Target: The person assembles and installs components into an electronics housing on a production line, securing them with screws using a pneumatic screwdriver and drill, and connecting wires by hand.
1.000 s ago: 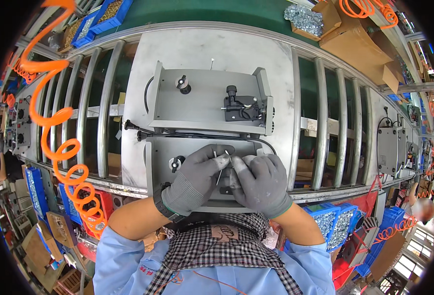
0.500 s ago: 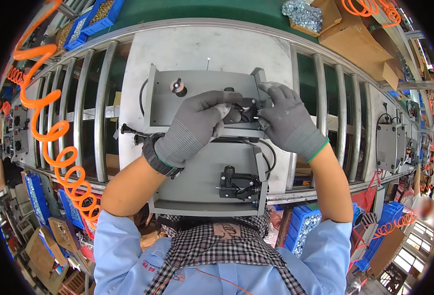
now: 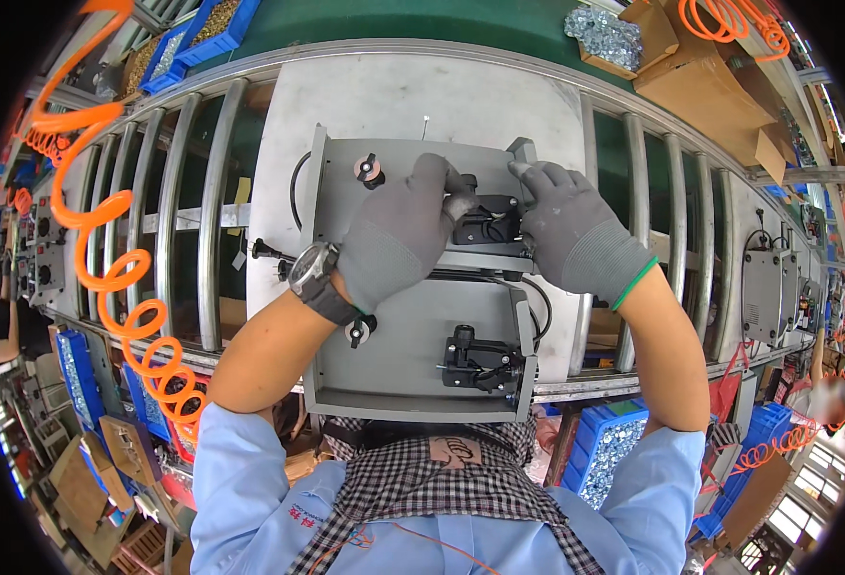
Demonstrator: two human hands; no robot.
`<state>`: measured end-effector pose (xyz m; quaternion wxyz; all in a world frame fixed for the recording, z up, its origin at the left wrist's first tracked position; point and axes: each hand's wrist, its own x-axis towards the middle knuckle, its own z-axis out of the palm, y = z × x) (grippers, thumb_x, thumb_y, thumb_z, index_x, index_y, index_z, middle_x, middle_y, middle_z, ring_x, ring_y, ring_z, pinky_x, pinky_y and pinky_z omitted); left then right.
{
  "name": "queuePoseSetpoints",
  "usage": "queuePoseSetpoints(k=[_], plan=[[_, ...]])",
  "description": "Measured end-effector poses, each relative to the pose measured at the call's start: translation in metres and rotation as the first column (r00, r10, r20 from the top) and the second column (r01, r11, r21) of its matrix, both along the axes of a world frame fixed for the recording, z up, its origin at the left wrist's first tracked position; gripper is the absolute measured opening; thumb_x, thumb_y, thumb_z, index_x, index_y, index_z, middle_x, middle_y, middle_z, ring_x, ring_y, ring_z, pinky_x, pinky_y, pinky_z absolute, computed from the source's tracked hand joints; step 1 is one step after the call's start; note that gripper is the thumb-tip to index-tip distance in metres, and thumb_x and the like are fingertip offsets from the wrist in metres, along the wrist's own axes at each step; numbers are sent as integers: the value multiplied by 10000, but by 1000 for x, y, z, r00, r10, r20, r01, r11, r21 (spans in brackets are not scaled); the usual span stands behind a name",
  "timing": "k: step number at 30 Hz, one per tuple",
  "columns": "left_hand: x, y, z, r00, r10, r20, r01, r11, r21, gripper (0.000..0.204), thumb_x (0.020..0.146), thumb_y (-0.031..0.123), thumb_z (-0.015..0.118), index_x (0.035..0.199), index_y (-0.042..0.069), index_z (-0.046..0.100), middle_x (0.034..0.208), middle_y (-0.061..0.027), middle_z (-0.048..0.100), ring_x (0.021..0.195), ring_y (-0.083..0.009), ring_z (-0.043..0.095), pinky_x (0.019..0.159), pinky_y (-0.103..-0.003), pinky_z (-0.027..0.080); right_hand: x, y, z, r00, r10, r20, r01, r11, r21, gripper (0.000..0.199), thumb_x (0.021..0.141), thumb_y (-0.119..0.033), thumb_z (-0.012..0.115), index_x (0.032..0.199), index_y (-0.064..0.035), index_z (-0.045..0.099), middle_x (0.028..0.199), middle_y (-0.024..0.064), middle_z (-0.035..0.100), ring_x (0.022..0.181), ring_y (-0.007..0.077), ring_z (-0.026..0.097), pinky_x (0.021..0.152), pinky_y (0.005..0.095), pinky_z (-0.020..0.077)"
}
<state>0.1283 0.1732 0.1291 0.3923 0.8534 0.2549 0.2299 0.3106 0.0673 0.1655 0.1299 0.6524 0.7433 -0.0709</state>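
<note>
Two grey sheet-metal housings lie open side by side on a white board. My gloved left hand (image 3: pixel 405 225) is over the upper housing (image 3: pixel 346 206), its fingers curled and pinched at the left edge of a black wire-feed-like mechanism (image 3: pixel 490 218). What lies under those fingertips is hidden. My gloved right hand (image 3: pixel 576 225) is at that housing's right end wall, with its fingers bent over the edge, close beside the mechanism. A second black mechanism (image 3: pixel 480 359) sits in the lower housing (image 3: pixel 384 374), untouched.
A round black-handled knob (image 3: pixel 368 169) stands in the upper housing. Metal rollers flank the board (image 3: pixel 346 91). A coiled orange hose (image 3: pixel 106 220) hangs at left. Blue bins (image 3: pixel 600 436) of small parts and a cardboard box (image 3: pixel 705 101) surround the line. Other people are at the edges.
My left hand has turned more palm-down, its fingers drawn back from the mechanism's middle, which shows more now. My right fingers have withdrawn slightly from it. The whole view has shifted a little.
</note>
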Motion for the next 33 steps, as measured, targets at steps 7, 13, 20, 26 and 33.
queuePoseSetpoints(k=[7,13,20,26,33], plan=[[16,29,-6,951,15,-308,44,981,186,248,822,254,679,989,72,655,856,-122,629,750,-291,633,643,-366,486,5,5,-9,1000,-4,-3,4,1000,-13,202,730,-133,575,838,-31,712,1312,159,481,1202,279,434,1011,382,365],[17,24,-26,965,-69,-255,115,979,170,278,823,231,679,1067,99,666,835,-104,605,776,-278,615,676,-352,487,-2,-1,-12,999,14,-52,-13,1000,12,265,776,-200,566,901,-27,722,1306,185,498,1251,315,400,1043,403,305],[21,23,-27,985,-20,-173,9,998,-62,215,826,158,671,976,17,611,887,-123,675,807,-261,654,706,-330,509,-4,2,-17,999,-32,-14,32,999,-5,192,728,-162,596,805,-47,729,1227,164,552,1230,323,417,1098,441,256],[32,31,-41,967,-20,-254,50,992,113,165,808,151,677,843,23,579,895,-123,680,821,-296,649,696,-363,511,-8,10,-23,995,-65,70,60,995,75,189,687,-176,638,793,-45,723,1047,129,615,1126,310,487,1070,425,292],[19,32,-44,978,-67,-199,113,967,226,112,797,125,645,861,49,597,865,-142,649,835,-335,625,706,-390,499,-5,19,-22,994,-79,71,73,995,72,246,732,-171,574,904,-79,723,1077,126,625,1175,272,473,1060,425,286]])
